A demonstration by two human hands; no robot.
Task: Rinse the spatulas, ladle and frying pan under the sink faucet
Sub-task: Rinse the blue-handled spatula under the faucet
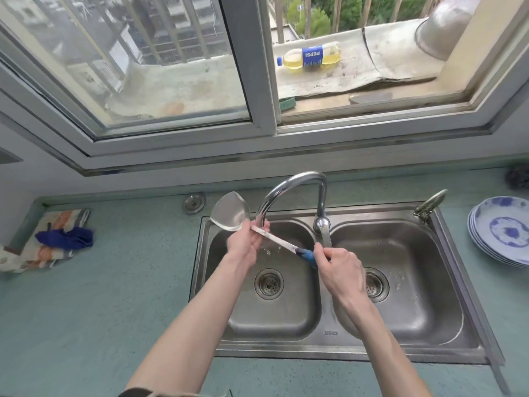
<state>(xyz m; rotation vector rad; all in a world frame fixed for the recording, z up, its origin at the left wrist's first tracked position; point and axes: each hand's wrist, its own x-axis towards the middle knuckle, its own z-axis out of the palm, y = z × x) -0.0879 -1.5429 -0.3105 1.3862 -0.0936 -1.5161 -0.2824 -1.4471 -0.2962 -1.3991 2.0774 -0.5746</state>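
**K:** Over the left basin of the double sink [337, 346]: metal spatula [232, 214], blade up-left past the sink's rim, shaft slanting down-right under the faucet [289, 190] spout.

**M:** Hands?

**K:** Right hand [340, 267] clenched round the blue handle end. Left hand [246, 242] wrapped on the shaft just below the blade, right at the spout.

**M:** Water on?

**K:** Droplets below the shaft; stream itself unclear.

**M:** Counter?

**K:** Patterned cloth [54, 239] with something blue on it, far left. Stack of blue-and-white plates [503, 230] far right. Pepsi bottle [310, 56] lying on the ledge outside the window.
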